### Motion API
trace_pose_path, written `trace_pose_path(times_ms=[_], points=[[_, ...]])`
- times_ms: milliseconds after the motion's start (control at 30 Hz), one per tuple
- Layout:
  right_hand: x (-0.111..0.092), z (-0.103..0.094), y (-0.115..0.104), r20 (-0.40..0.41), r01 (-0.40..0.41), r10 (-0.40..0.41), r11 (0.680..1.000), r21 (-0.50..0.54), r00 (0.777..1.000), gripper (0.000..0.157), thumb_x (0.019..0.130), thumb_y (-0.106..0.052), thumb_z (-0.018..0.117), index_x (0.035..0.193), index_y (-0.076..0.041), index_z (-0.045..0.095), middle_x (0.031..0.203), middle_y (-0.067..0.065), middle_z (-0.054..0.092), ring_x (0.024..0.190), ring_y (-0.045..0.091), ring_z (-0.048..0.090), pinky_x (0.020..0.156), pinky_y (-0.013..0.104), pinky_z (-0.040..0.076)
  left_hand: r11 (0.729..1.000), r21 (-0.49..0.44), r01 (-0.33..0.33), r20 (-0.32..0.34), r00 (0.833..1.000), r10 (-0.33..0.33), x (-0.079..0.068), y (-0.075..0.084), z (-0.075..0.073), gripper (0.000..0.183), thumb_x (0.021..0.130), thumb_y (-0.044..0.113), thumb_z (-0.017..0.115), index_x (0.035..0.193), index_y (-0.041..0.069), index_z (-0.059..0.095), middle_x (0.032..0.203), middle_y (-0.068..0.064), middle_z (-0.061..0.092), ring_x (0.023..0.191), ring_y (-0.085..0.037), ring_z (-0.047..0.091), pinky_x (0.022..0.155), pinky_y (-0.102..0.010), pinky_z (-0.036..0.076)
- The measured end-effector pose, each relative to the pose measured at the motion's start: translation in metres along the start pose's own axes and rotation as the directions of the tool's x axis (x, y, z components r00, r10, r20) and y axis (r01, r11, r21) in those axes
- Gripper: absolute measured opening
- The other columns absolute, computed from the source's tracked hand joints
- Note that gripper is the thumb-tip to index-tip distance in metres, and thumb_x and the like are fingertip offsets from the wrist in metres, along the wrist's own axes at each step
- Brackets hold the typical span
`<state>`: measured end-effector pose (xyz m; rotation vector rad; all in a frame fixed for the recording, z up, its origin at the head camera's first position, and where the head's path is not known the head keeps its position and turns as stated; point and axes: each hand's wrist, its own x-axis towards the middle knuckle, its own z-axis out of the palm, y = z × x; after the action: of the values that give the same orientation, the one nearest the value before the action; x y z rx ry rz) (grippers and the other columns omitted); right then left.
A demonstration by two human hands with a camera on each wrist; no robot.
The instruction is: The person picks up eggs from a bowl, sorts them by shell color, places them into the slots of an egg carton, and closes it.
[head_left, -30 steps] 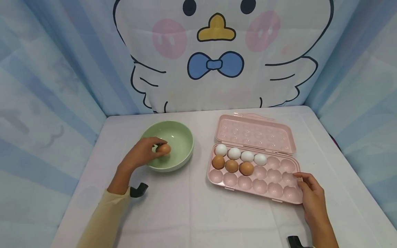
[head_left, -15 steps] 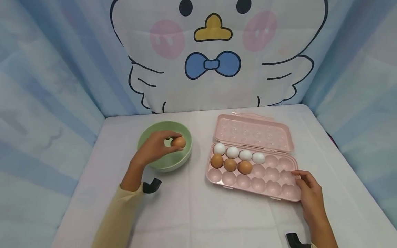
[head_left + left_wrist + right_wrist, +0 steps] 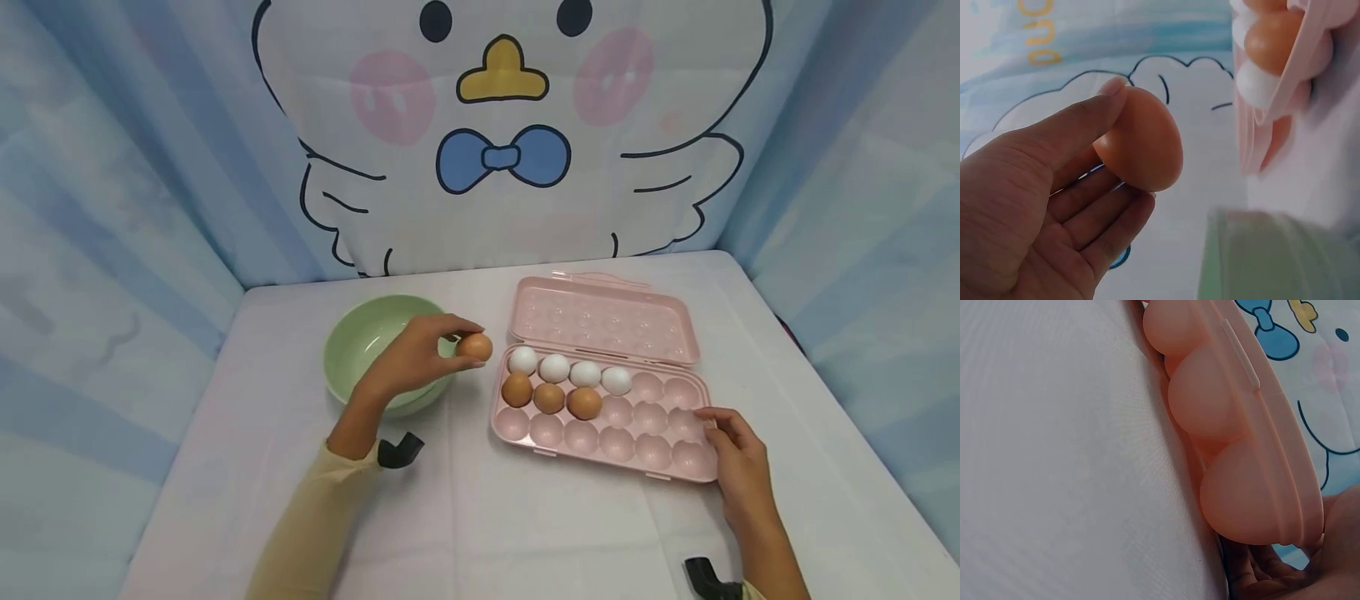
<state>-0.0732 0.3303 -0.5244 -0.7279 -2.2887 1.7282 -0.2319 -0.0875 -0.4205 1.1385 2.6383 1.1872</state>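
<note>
My left hand [image 3: 408,357] pinches a brown egg [image 3: 476,347] between thumb and fingers. It is above the right rim of a green bowl [image 3: 347,354], left of a pink egg box [image 3: 617,444]. In the left wrist view, the held egg [image 3: 1145,142] is at the fingertips, clear of bowl and box. The box lies open with its lid [image 3: 604,323] folded back. Several white eggs [image 3: 555,368] fill part of its back row; three brown eggs [image 3: 549,398] sit in the middle row. My right hand [image 3: 742,467] grips the box's right end.
A white cloth covers the table [image 3: 525,533]. Blue patterned curtains [image 3: 862,275] stand at both sides, and a cartoon-printed cloth [image 3: 502,225] hangs behind the table. Unfilled cups [image 3: 652,452] lie along the box's front row and right side.
My left hand has carried the brown egg up out of the bowl and rightward toward the egg box. My right hand keeps its place on the box; the head view has shifted slightly.
</note>
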Motion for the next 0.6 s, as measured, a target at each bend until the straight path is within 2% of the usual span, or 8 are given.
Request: trace_pose_path(times_ms=[233,300,433,533,600], points=[[0.002,0.002,-0.001,0.023,0.021,-0.021,1.0,0.004,1.0,0.035,0.111,-0.018,0.036,0.136,-0.006,0.058,0.159,0.013,0.038,0.148,0.025,0.032,0.104,0.011,0.035,0.999,-0.043,-0.032,0.046,0.998,0.034,0.016,0.009,0.02,0.049,0.092,0.021,0.082,0.136,0.005,0.066,0.125,-0.003,0.069,0.113,-0.015,0.064,0.1,-0.036,0.051],[0.002,0.002,-0.001,0.022,0.015,-0.016,1.0,0.012,1.0,0.035,0.111,-0.018,0.036,0.135,-0.006,0.058,0.157,0.012,0.039,0.145,0.025,0.034,0.103,0.011,0.036,0.996,-0.065,-0.056,0.062,0.996,0.06,0.021,0.01,0.027,0.049,0.093,0.019,0.081,0.136,0.004,0.065,0.124,-0.004,0.069,0.113,-0.015,0.063,0.1,-0.038,0.051],[0.0,0.002,0.0,0.015,0.012,-0.012,1.0,0.012,1.0,0.035,0.111,-0.017,0.036,0.135,-0.005,0.058,0.159,0.012,0.038,0.148,0.025,0.032,0.114,0.023,0.033,0.983,-0.138,-0.123,0.088,0.987,0.136,0.032,0.015,0.044,0.046,0.094,0.011,0.079,0.136,-0.002,0.063,0.123,-0.008,0.068,0.112,-0.017,0.063,0.1,-0.039,0.052],[0.0,0.001,0.0,0.011,0.023,-0.023,1.0,0.017,1.0,0.035,0.111,-0.016,0.035,0.136,-0.002,0.055,0.159,0.012,0.038,0.149,0.027,0.03,0.12,0.036,0.029,0.967,-0.191,-0.168,0.109,0.976,0.191,0.041,0.02,0.06,0.046,0.095,0.007,0.077,0.136,-0.004,0.061,0.125,-0.01,0.066,0.113,-0.018,0.062,0.101,-0.031,0.05],[0.0,0.0,0.0,0.008,0.024,-0.024,1.0,0.017,1.0,0.035,0.111,-0.016,0.035,0.136,-0.001,0.055,0.159,0.012,0.038,0.15,0.027,0.029,0.12,0.04,0.027,0.958,-0.217,-0.185,0.123,0.969,0.215,0.047,0.024,0.071,0.045,0.095,0.007,0.076,0.136,-0.004,0.061,0.126,-0.011,0.065,0.113,-0.017,0.061,0.102,-0.027,0.048]])
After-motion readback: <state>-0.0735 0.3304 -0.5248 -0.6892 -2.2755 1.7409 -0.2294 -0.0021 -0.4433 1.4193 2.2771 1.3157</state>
